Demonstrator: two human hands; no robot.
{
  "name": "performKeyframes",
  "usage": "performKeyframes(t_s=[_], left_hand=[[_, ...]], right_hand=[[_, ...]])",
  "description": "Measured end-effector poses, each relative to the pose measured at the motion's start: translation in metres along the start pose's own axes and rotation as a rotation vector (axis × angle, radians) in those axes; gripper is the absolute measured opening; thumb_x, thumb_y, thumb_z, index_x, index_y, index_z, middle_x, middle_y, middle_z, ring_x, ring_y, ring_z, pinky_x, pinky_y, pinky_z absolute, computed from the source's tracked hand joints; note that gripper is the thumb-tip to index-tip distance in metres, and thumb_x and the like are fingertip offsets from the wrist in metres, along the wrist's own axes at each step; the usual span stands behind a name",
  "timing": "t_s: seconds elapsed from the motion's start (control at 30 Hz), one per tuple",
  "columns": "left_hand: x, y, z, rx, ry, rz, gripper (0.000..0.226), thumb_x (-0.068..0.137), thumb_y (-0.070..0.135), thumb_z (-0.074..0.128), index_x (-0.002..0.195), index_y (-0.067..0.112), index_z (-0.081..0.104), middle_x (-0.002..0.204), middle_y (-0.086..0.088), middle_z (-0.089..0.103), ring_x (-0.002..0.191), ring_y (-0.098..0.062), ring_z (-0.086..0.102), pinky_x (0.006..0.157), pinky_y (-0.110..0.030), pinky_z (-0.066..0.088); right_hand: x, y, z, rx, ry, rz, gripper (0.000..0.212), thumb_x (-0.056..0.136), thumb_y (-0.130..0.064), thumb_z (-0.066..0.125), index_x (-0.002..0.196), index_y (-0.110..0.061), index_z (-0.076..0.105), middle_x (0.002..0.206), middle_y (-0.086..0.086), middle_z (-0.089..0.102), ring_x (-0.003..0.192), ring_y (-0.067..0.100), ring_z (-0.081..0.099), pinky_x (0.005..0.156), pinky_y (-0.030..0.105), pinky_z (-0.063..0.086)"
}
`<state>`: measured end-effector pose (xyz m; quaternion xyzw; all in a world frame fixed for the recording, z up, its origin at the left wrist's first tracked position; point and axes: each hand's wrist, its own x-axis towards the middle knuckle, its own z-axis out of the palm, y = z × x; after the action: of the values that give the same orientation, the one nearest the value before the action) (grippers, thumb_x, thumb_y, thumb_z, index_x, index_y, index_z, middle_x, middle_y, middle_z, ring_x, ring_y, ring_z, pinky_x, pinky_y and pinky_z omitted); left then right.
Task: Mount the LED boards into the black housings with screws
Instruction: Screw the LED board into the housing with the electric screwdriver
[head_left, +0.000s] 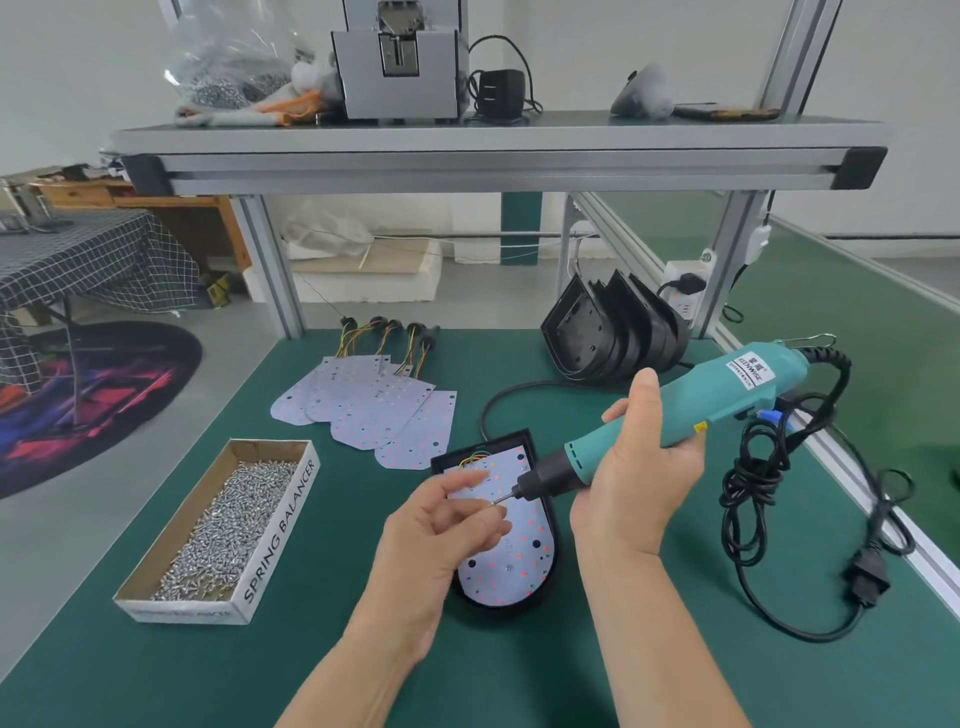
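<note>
In the head view, the right hand (634, 467) is clenched around the body of the turquoise electric screwdriver (675, 410). It holds the tool slanted, with the bit pointing toward 8 o'clock, so that the tip comes down over the work. The left hand (447, 525) has its fingers curled just at the bit tip. I judge it is setting a screw on the bit, but the screw is too small to see, so I cannot tell if this hand grasps anything.

Under both hands the black housing (557, 569) lies flat on the green table (156, 665), and the LED board (524, 551) already sits inside it, with its coloured wires at the 12 o'clock end. It lies flat probably so that the screw can go straight down.

At 9 o'clock from the housing stands the cardboard box (280, 530), open and partly filled with loose silver screws (228, 514), near the left hand for easy picking. At 11 o'clock lie the spare LED boards (374, 410), fanned out. At 1 o'clock the empty housings (613, 332) are nested together on edge.
</note>
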<state>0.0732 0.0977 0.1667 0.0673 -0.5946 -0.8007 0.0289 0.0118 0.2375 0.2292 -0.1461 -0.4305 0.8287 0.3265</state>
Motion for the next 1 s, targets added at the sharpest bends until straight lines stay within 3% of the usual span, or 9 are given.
performKeyframes(t_s=[0.1, 0.17, 0.23, 0.3, 0.43, 0.5, 0.57, 0.7, 1.0], left_hand=[[0.019, 0.001, -0.023, 0.341, 0.222, 0.016, 0.042, 0.074, 0.030, 0.083, 0.111, 0.027, 0.065, 0.084, 0.001, 0.073, 0.081, -0.017, 0.069, 0.068, -0.028, 0.058], [0.032, -0.001, -0.033, 0.633, 0.342, -0.098, 0.048, 0.079, 0.039, 0.079, 0.116, 0.020, 0.056, 0.088, 0.004, 0.069, 0.089, -0.021, 0.067, 0.081, -0.041, 0.057], [0.042, -0.004, -0.029, 0.791, 0.293, -0.225, 0.055, 0.077, 0.045, 0.078, 0.112, 0.014, 0.049, 0.095, -0.001, 0.065, 0.091, -0.025, 0.065, 0.084, -0.043, 0.055], [0.051, -0.006, -0.015, 0.856, 0.210, -0.283, 0.055, 0.070, 0.046, 0.080, 0.098, 0.010, 0.050, 0.094, -0.002, 0.064, 0.086, -0.022, 0.064, 0.070, -0.035, 0.052], [0.058, -0.010, 0.011, 0.642, 0.072, -0.331, 0.040, 0.060, 0.031, 0.072, 0.089, 0.004, 0.064, 0.077, -0.002, 0.064, 0.063, -0.018, 0.052, 0.056, -0.025, 0.041], [0.058, -0.015, 0.019, 0.547, 0.027, -0.327, 0.036, 0.060, 0.026, 0.070, 0.090, 0.006, 0.069, 0.079, -0.004, 0.071, 0.063, -0.018, 0.059, 0.056, -0.023, 0.041], [0.059, -0.020, 0.022, 0.489, 0.035, -0.329, 0.038, 0.058, 0.024, 0.072, 0.094, 0.009, 0.071, 0.088, -0.003, 0.077, 0.080, -0.022, 0.072, 0.067, -0.029, 0.051], [0.067, -0.027, 0.020, 0.441, 0.033, -0.347, 0.045, 0.056, 0.023, 0.074, 0.100, 0.012, 0.071, 0.095, -0.002, 0.078, 0.093, -0.024, 0.073, 0.093, -0.046, 0.056], [0.072, -0.032, 0.016, 0.387, -0.004, -0.353, 0.041, 0.060, 0.018, 0.079, 0.100, 0.015, 0.073, 0.094, 0.001, 0.078, 0.093, -0.022, 0.074, 0.095, -0.047, 0.055]], right_hand=[[0.009, -0.001, 0.000, 0.005, 0.008, -0.018, 0.025, 0.086, -0.035, 0.070, 0.079, -0.023, 0.050, 0.061, -0.008, 0.055, 0.059, 0.011, 0.050, 0.068, 0.036, 0.044], [0.013, 0.000, 0.000, 0.004, 0.007, -0.041, 0.025, 0.087, -0.035, 0.070, 0.080, -0.022, 0.050, 0.061, -0.008, 0.056, 0.059, 0.011, 0.051, 0.067, 0.035, 0.044], [0.017, 0.002, 0.002, -0.010, -0.009, -0.081, 0.023, 0.086, -0.034, 0.070, 0.082, -0.021, 0.051, 0.060, -0.009, 0.057, 0.059, 0.011, 0.052, 0.064, 0.031, 0.046], [0.022, 0.006, 0.006, -0.033, -0.035, -0.127, 0.020, 0.085, -0.034, 0.071, 0.083, -0.022, 0.054, 0.061, -0.010, 0.059, 0.058, 0.010, 0.055, 0.060, 0.025, 0.047], [0.028, 0.019, 0.017, -0.114, -0.112, -0.195, 0.020, 0.080, -0.042, 0.072, 0.082, -0.029, 0.059, 0.069, -0.004, 0.064, 0.063, 0.014, 0.061, 0.062, 0.023, 0.049], [0.030, 0.027, 0.021, -0.173, -0.179, -0.221, 0.019, 0.080, -0.046, 0.072, 0.083, -0.031, 0.061, 0.072, -0.007, 0.066, 0.066, 0.016, 0.063, 0.065, 0.027, 0.051], [0.031, 0.034, 0.025, -0.221, -0.234, -0.252, 0.019, 0.080, -0.047, 0.071, 0.083, -0.031, 0.061, 0.071, -0.011, 0.065, 0.066, 0.016, 0.062, 0.067, 0.033, 0.053], [0.030, 0.047, 0.032, -0.283, -0.322, -0.316, 0.023, 0.082, -0.048, 0.070, 0.085, -0.027, 0.060, 0.068, -0.017, 0.062, 0.062, 0.007, 0.059, 0.064, 0.022, 0.049], [0.022, 0.064, 0.040, -0.376, -0.421, -0.390, 0.041, 0.082, -0.050, 0.067, 0.089, -0.010, 0.058, 0.067, -0.013, 0.059, 0.059, 0.009, 0.056, 0.059, 0.028, 0.049]])
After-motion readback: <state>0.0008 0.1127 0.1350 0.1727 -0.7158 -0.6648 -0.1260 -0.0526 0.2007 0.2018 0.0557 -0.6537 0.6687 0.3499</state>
